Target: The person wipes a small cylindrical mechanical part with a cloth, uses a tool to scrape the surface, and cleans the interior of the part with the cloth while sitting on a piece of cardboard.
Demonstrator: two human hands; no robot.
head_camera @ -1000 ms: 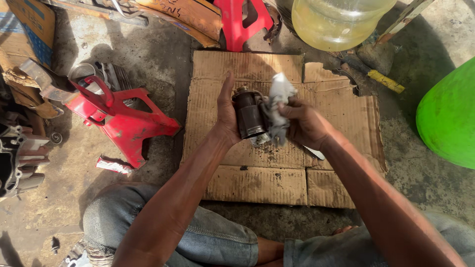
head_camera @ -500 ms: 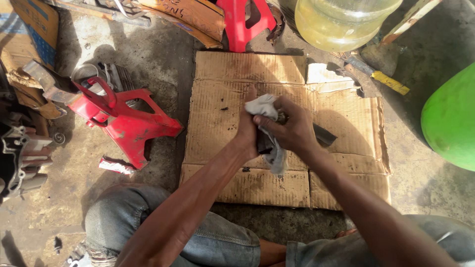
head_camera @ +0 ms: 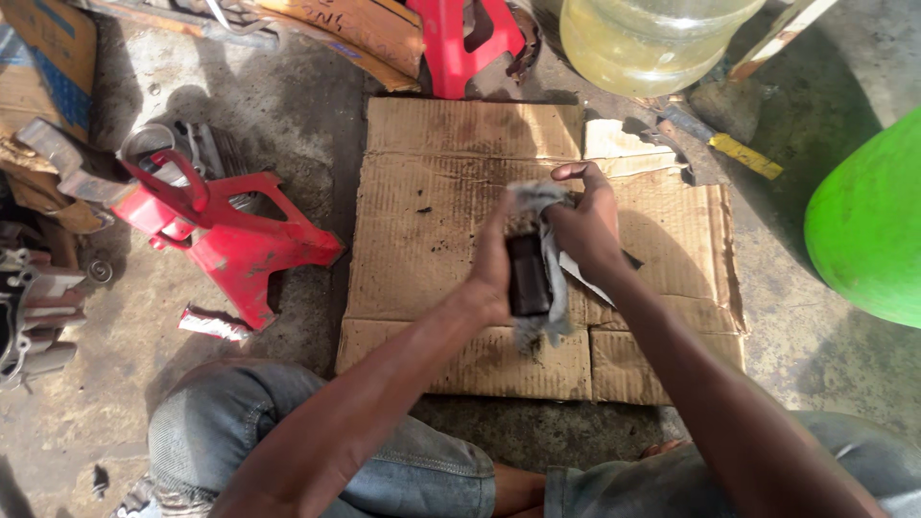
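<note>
The dark, grimy cylindrical metal part [head_camera: 529,274] sits upright between the two hands above the flattened brown cardboard sheet [head_camera: 432,206] on the concrete floor. The left hand [head_camera: 494,269] wraps its grip around the part's left side, holding it firmly, while the right hand [head_camera: 587,228] is closed on a dirty grey-white rag [head_camera: 549,251] pressed against the part's top and right flank; the rag's loose tail hangs below the part.

To wipe well, I judge the left grip should stay tight and low on the body so the part cannot twist, while the rag is kept bunched under the fingertips and drawn around the curved wall in short turns. Folding the hanging tail up would give a cleaner face and keep it from dragging in the black crumbs on the cardboard.

To the left lies a red painted metal bracket [head_camera: 230,240] beside a ribbed grey engine piece [head_camera: 34,312]. Ahead stand a large clear plastic jug of yellowish liquid [head_camera: 652,38] and another red metal part [head_camera: 465,43]; a bright green rounded plastic container [head_camera: 863,221] sits at the right, and a yellow-handled tool [head_camera: 734,149] lies near the cardboard's far corner. All are well apart from the hands and nothing blocks them; the person's denim-clad knees [head_camera: 288,432] are closest below.
</note>
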